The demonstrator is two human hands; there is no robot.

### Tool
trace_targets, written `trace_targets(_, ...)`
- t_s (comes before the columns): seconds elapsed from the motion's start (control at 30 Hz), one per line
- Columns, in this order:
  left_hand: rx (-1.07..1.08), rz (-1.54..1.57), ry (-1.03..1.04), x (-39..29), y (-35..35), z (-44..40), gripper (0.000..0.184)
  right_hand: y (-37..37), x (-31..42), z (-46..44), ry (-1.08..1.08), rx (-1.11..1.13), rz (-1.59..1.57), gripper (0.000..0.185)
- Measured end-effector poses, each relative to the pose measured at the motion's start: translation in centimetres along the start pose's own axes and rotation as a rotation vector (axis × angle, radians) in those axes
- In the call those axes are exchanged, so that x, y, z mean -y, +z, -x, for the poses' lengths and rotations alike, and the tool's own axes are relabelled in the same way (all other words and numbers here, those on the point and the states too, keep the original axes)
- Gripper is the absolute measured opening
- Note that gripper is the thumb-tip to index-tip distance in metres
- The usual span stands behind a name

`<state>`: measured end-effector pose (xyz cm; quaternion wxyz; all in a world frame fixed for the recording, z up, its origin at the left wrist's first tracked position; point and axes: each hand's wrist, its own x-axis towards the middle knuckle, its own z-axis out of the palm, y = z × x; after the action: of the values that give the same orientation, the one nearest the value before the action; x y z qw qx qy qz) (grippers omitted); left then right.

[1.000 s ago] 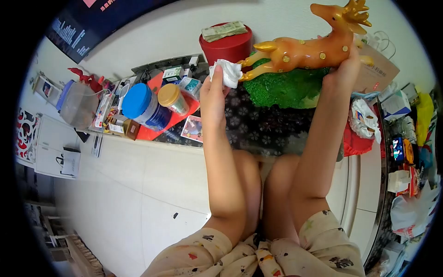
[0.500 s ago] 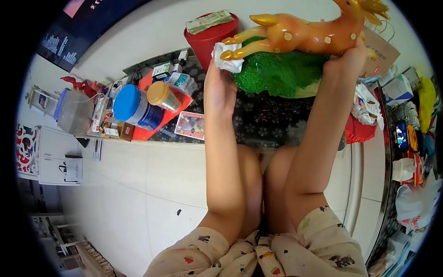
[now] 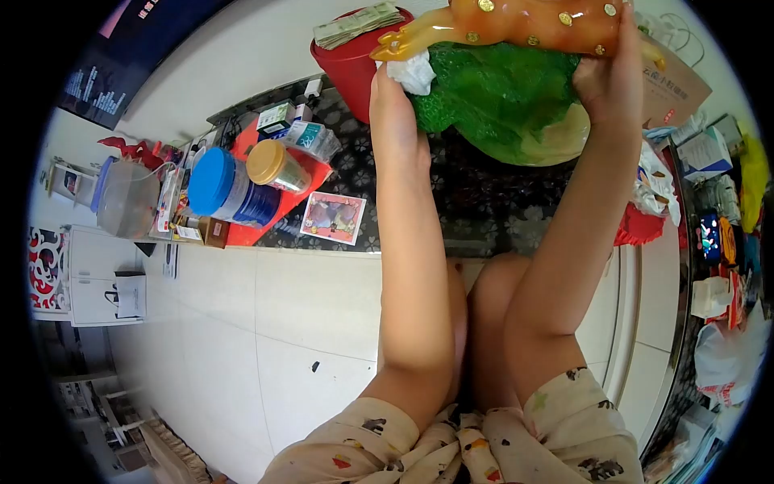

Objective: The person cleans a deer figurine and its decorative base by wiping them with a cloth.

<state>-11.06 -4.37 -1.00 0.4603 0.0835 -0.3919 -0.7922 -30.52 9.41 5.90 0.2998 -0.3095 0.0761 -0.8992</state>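
Observation:
At the top, partly cut off by the edge of view, is a glossy orange deer figurine (image 3: 516,24) with gold round spots and golden hooves. My left hand (image 3: 395,113) holds a crumpled white tissue (image 3: 412,73) against the hooves; its fingertips are mostly hidden. At the deer's other end, my right hand (image 3: 605,77) grips its body, with the far fingers out of sight. Below the deer, between my hands, shows a green leaf-shaped ornament (image 3: 504,97) with a pale end. I cannot tell whether it is joined to the deer.
Banknotes (image 3: 359,26) lie on a red bin (image 3: 347,60) at the back. On the dark patterned table (image 3: 355,173) stand a blue-lidded tub (image 3: 214,181), a tan-lidded jar (image 3: 270,164) and a picture card (image 3: 333,218). A paper bag (image 3: 673,85) and plastic bags (image 3: 655,185) are at right.
The deer has shifted up in view, its head now out of frame, and more of the green ornament shows. Both my hands have moved with it; the tissue stays at the hooves.

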Motion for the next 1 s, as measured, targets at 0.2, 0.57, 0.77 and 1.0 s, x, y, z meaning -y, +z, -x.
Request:
trace_targets(0.2, -0.022, -0.012, 0.010, -0.1, 0.4, -0.1, 0.044, 2.2, -3.2, 0.7, -0.341, -0.106, 0.498, 0.047)
trace_targets(0.57, -0.721, -0.181, 0.220, -2.1, 0.9, 5.1, 0.048, 1.8, -3.8, -0.9, -0.411, -0.232, 0.564, 0.051)
trace_targets(0.77, -0.730, -0.162, -0.094, -2.2, -0.3, 6.0, 0.048, 1.8, -3.9, -0.3, -0.409, -0.222, 0.536, 0.050)
trace_targets(1.0, -0.361, -0.654, -0.269, -0.8, -2.0, 7.4, 0.049, 1.6, -3.8, 0.2, -0.378, -0.201, 0.520, 0.049)
